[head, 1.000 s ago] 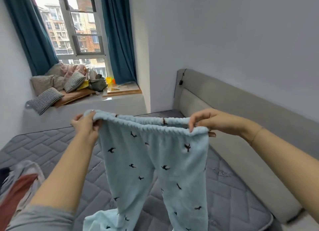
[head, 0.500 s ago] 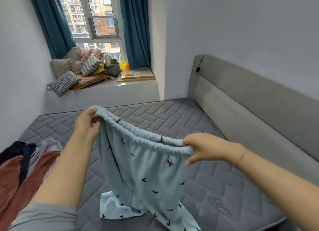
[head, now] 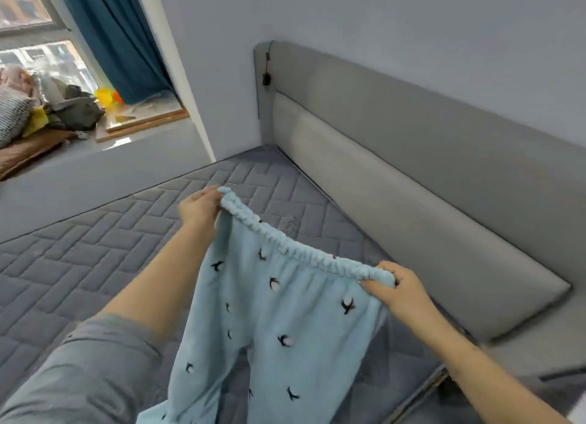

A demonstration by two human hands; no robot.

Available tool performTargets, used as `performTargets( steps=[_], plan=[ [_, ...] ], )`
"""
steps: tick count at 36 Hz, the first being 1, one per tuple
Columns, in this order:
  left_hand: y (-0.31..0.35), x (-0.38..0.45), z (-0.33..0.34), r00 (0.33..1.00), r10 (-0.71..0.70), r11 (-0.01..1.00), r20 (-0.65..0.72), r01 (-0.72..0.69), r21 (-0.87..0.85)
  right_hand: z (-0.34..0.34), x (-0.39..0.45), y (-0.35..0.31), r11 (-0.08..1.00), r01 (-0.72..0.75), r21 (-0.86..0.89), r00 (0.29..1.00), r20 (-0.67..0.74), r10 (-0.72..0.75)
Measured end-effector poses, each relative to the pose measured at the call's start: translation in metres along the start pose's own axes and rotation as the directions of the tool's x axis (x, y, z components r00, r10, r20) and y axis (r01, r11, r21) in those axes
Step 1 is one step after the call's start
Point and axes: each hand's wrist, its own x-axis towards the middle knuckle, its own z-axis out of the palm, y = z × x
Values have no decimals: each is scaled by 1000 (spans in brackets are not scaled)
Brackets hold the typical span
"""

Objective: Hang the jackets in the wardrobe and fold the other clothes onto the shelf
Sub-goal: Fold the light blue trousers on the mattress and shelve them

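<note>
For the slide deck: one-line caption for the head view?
Left hand and right hand hold light blue pyjama trousers by the waistband above the grey mattress.

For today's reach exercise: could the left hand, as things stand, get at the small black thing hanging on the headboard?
Probably not right away. The left hand pinches the waistband of the light blue pyjama trousers, so it is occupied. The black thing hangs high on the headboard, far across bare mattress; nothing blocks it.

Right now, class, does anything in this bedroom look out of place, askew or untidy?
The windowsill is cluttered: cushions, a grey bag and a yellow item lie heaped together. The light blue pants hang slanted, left hand higher than right hand. Nothing looks damaged.
</note>
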Motion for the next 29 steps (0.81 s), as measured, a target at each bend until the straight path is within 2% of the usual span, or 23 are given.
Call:
performTargets(
  steps=[4, 6, 9, 11, 14, 17, 23, 29],
  plan=[
    [-83, 59, 101, 992, -107, 986, 66, 98, 135, -40, 69, 69, 992, -116, 48, 966, -226, 124],
    [-132, 85, 140, 971, -184, 964, 156, 147, 223, -56, 106, 108, 985, -172, 10, 932, -322, 166],
    [-209, 108, 173, 888, -345, 912, 304, 240, 334, -70, 155, 168, 949, -295, -116, 917, -314, 246],
    [-260, 114, 175, 848, -428, 877, 314, 306, 370, -70, 177, 210, 880, -407, -244, 899, -279, 338],
    [-321, 108, 147, 827, -502, 815, 254, 353, 460, -49, 183, 255, 808, -516, -286, 856, -140, 497],
    [-356, 96, 94, 824, -535, 756, 186, 369, 541, -11, 172, 291, 779, -567, -267, 811, -16, 585],
    [-378, 76, -28, 866, -500, 690, 2, 397, 606, 86, 127, 319, 749, -637, -183, 720, 207, 662],
    [-373, 46, -152, 893, -440, 670, -99, 400, 626, 183, 81, 310, 765, -630, -134, 704, 315, 636]
  ],
)
